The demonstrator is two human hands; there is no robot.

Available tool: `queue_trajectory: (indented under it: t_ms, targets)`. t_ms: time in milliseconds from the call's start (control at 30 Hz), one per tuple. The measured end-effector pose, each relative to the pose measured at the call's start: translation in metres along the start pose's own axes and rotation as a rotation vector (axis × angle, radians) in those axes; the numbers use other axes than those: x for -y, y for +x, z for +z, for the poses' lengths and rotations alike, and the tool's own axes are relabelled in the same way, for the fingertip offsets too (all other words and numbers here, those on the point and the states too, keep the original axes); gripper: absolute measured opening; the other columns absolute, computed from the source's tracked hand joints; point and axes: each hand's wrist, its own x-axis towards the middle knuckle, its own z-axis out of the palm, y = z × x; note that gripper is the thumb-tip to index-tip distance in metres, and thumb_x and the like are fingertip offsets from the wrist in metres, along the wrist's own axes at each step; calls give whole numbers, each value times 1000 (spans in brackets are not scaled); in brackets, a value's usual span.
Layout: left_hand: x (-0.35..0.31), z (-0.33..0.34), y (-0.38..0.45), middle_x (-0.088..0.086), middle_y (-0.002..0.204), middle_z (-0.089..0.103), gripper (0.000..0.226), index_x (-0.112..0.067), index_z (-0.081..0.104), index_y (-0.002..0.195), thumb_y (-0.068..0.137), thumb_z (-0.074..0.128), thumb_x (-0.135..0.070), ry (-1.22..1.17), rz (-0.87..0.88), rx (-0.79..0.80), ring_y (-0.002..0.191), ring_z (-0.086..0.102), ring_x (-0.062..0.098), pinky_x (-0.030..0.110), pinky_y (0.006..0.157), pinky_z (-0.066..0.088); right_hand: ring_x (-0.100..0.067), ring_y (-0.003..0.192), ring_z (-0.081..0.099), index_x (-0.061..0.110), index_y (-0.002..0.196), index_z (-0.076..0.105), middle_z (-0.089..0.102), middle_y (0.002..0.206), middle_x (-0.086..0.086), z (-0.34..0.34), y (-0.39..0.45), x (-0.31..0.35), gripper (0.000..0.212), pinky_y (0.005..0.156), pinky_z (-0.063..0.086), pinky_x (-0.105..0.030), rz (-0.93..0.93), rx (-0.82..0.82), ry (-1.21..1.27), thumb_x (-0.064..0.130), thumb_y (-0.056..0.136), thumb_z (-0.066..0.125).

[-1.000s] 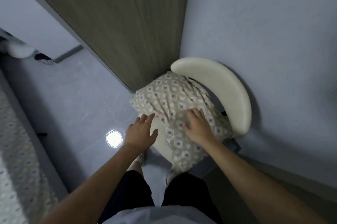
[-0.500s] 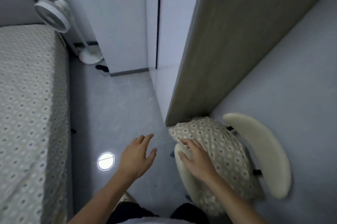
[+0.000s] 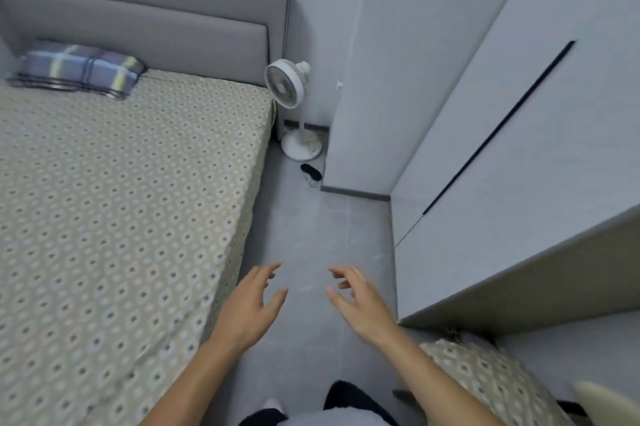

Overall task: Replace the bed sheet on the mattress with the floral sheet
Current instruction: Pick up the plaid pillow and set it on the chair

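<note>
- I am holding my left hand (image 3: 251, 307) and right hand (image 3: 360, 304) over the floor at lower centre, fingers loosely spread, gripping nothing.
- The patterned sheet (image 3: 121, 203) is covering the mattress across the left.
- It is looking light and limp; I am judging the near edge the best hold.

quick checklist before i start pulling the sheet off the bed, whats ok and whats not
1. Left hand free: ok, open, holds nothing.
2. Right hand free: ok, open, holds nothing.
3. Patterned sheet on the mattress: still fitted, not ok.
4. Bed top free: not ok, plaid pillow lies at the headboard.
5. Floor path beside the bed: ok near the hands; standing fan at the far end.
6. Folded cloth on chair: whether it is the floral sheet, cannot tell.
</note>
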Motion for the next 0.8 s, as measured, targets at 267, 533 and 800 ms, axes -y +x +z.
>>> queue_trajectory:
  t_ms: [267, 533, 800]
  targets:
    - [34, -31, 45, -24, 131, 58, 44, -50, 48, 137, 96, 63, -49, -113, -161, -97, 117, 58, -3, 29, 99, 51, 4, 113, 54, 40, 138, 52, 53, 129, 26, 9, 103, 32, 39, 92, 45, -18, -46, 93, -13, 47, 101, 59]
    - [20, -58, 206, -28, 129, 58, 39, -51, 50, 135, 97, 60, -51, -128, -217, -152, 116, 56, -7, 32, 99, 52, 8, 115, 51, 43, 141, 48, 47, 129, 30, -20, 282, 46, 43, 96, 46, -21, -165, 188, -71, 55, 100, 52]
    - [-10, -122, 364, -27, 129, 57, 46, -46, 49, 143, 99, 56, -56, -123, -351, -301, 115, 54, -8, 31, 97, 51, 3, 120, 51, 41, 144, 45, 46, 132, 25, -77, 488, 116, 48, 97, 47, -26, -342, 310, -160, 59, 100, 49]
